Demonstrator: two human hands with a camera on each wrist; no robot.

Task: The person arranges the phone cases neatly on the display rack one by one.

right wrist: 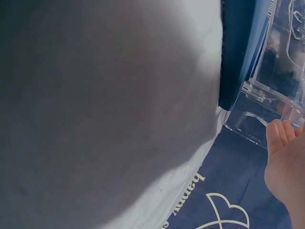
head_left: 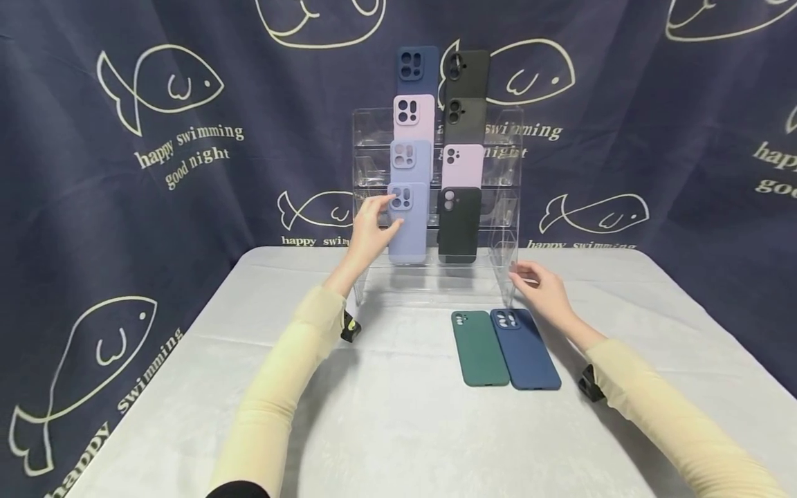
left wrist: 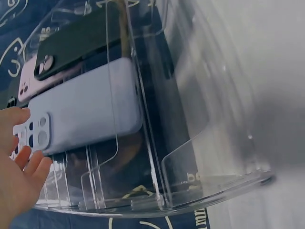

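A clear stepped display stand (head_left: 436, 278) holds phone cases in two columns. My left hand (head_left: 373, 225) is at the lowest left case, a light blue phone case (head_left: 409, 235), its fingertips by the camera cutouts and its thumb in front, fingers spread. In the left wrist view the same hand (left wrist: 21, 174) shows spread fingers beside that case. My right hand (head_left: 542, 287) is at the stand's right side panel, fingertips and thumb tip together at its edge. A green phone case (head_left: 481, 349) and a dark blue phone case (head_left: 529, 351) lie side by side on the table below it.
Above the lowest left case stand another light blue case (head_left: 411, 164), a pink one (head_left: 414, 128) and a dark blue one (head_left: 426, 79). The right column has black cases (head_left: 459, 232) and a pink case (head_left: 462, 174). A patterned curtain (head_left: 156, 207) hangs behind the white table (head_left: 386, 415).
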